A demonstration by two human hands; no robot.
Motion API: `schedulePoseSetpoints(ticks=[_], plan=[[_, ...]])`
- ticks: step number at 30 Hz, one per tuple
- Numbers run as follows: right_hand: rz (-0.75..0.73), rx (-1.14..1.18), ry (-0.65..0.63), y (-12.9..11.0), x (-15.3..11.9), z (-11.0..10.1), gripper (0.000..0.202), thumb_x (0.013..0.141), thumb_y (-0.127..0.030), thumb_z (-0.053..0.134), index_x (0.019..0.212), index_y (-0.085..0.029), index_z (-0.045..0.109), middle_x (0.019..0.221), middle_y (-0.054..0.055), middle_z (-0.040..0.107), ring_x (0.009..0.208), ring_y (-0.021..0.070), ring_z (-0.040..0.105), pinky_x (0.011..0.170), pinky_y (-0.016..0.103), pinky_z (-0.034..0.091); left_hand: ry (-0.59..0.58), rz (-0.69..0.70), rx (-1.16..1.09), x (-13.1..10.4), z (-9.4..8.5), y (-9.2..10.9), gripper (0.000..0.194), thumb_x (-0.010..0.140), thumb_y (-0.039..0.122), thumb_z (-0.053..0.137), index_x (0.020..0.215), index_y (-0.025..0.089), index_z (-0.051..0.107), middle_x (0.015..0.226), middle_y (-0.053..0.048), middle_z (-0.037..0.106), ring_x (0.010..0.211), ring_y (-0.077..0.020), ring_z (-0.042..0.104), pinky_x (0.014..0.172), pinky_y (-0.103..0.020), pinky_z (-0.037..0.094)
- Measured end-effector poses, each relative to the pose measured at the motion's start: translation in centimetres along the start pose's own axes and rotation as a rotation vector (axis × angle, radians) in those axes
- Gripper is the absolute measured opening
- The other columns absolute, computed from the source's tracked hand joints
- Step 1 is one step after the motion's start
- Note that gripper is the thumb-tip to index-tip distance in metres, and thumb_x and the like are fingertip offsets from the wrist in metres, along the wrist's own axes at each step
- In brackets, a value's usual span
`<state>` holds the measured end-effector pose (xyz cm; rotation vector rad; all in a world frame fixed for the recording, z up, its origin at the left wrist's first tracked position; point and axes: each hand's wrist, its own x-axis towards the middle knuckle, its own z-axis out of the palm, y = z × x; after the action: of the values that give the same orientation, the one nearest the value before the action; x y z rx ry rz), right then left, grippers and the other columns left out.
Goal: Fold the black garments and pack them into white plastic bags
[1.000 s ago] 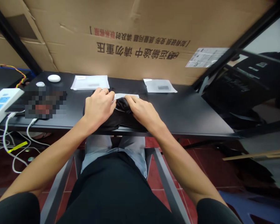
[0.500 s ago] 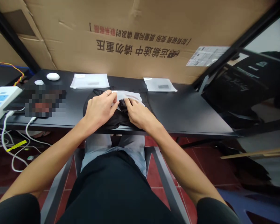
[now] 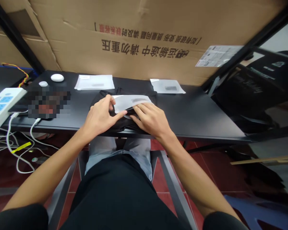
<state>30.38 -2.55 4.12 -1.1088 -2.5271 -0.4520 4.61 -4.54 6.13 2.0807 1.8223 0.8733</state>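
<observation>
A white, translucent plastic bag (image 3: 124,101) lies in front of me, and dark cloth shows along its near edge. My left hand (image 3: 101,113) grips the bag's left end, its thumb reaching across the near edge. At the right, my right hand (image 3: 151,117) has bent fingers on the near edge; their tips are partly hidden. Beneath both hands a black cloth item (image 3: 98,98) is spread on the black table (image 3: 189,115). How much of the dark cloth is inside the bag I cannot tell.
Two more white bags, one at the back left (image 3: 94,82) and one at the back right (image 3: 167,86), lie before a cardboard sheet (image 3: 144,67). At the left are a white power strip (image 3: 4,103), cables and a white oval object (image 3: 57,77).
The white bag lies flatter and shows more of its surface. My right hand has turned and shifted right, and my left thumb now stretches along the near edge.
</observation>
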Motion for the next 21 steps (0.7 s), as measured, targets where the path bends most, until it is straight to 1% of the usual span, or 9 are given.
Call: schedulePoseSetpoints(ticks=[2,4,6,8,11,14,17,21], plan=[[-0.042,0.042,0.092,0.5,-1.4,0.0,0.03,0.121,-0.031,0.054,0.12,-0.021,0.082,0.119,0.014,0.086,0.113,0.0312,0.075,0.101,0.044,0.059,-0.047,-0.102,-0.129,-0.2,0.0,-1.2,0.047,0.105,0.07,0.071,0.107,0.023,0.07,0.092,-0.006,0.081,0.077,-0.0227,0.074,0.071,-0.034,0.057],[-0.058,0.087,0.145,0.5,-2.0,0.0,0.031,0.121,-0.03,0.053,0.11,-0.025,0.082,0.109,0.011,0.085,0.103,0.0293,0.073,0.095,0.044,0.057,-0.165,-0.173,-0.279,-0.2,0.0,-2.2,0.049,0.11,0.069,0.061,0.097,0.022,0.072,0.081,-0.006,0.078,0.061,-0.0188,0.066,0.057,-0.031,0.052],[-0.091,0.126,0.155,0.1,-1.5,0.0,0.029,0.121,-0.03,0.054,0.114,-0.026,0.082,0.112,0.011,0.084,0.104,0.0297,0.072,0.095,0.046,0.055,-0.285,-0.195,-0.438,0.1,0.1,-2.6,0.047,0.11,0.063,0.062,0.093,0.021,0.073,0.075,-0.005,0.075,0.052,-0.0154,0.059,0.046,-0.028,0.046],[-0.143,0.139,0.136,-0.7,-0.2,-0.1,0.027,0.121,-0.03,0.055,0.126,-0.025,0.082,0.123,0.013,0.083,0.113,0.0314,0.07,0.098,0.048,0.054,-0.344,-0.187,-0.568,0.4,0.3,-2.4,0.039,0.108,0.055,0.068,0.089,0.021,0.072,0.072,-0.004,0.073,0.049,-0.0126,0.055,0.042,-0.025,0.042],[-0.216,0.107,0.084,-2.0,2.0,0.2,0.03,0.121,-0.025,0.053,0.136,-0.023,0.079,0.132,0.016,0.081,0.122,0.033,0.067,0.103,0.05,0.051,-0.372,-0.16,-0.654,0.6,0.4,-1.9,0.037,0.104,0.049,0.074,0.08,0.021,0.066,0.067,-0.002,0.068,0.047,-0.0094,0.05,0.042,-0.022,0.038],[-0.265,0.07,0.044,-2.7,3.4,0.8,0.036,0.121,-0.017,0.046,0.132,-0.022,0.08,0.128,0.015,0.081,0.123,0.032,0.065,0.103,0.05,0.05,-0.364,-0.154,-0.672,0.5,0.5,-1.9,0.039,0.103,0.047,0.073,0.077,0.022,0.06,0.064,0.0,0.064,0.046,-0.0085,0.047,0.042,-0.022,0.035],[-0.281,0.077,0.039,-3.0,3.6,1.2,0.037,0.12,-0.015,0.045,0.127,-0.022,0.082,0.125,0.015,0.081,0.122,0.0314,0.065,0.104,0.051,0.049,-0.367,-0.16,-0.684,0.5,0.6,-2.2,0.038,0.103,0.048,0.071,0.078,0.023,0.059,0.064,0.002,0.061,0.045,-0.0087,0.045,0.043,-0.023,0.032],[-0.25,0.084,0.064,-2.5,3.0,0.7,0.036,0.12,-0.017,0.047,0.123,-0.025,0.082,0.126,0.012,0.082,0.122,0.0315,0.065,0.107,0.052,0.048,-0.374,-0.169,-0.743,0.5,0.5,-2.0,0.04,0.102,0.047,0.071,0.075,0.023,0.055,0.063,0.003,0.057,0.045,-0.0072,0.04,0.043,-0.022,0.025]])
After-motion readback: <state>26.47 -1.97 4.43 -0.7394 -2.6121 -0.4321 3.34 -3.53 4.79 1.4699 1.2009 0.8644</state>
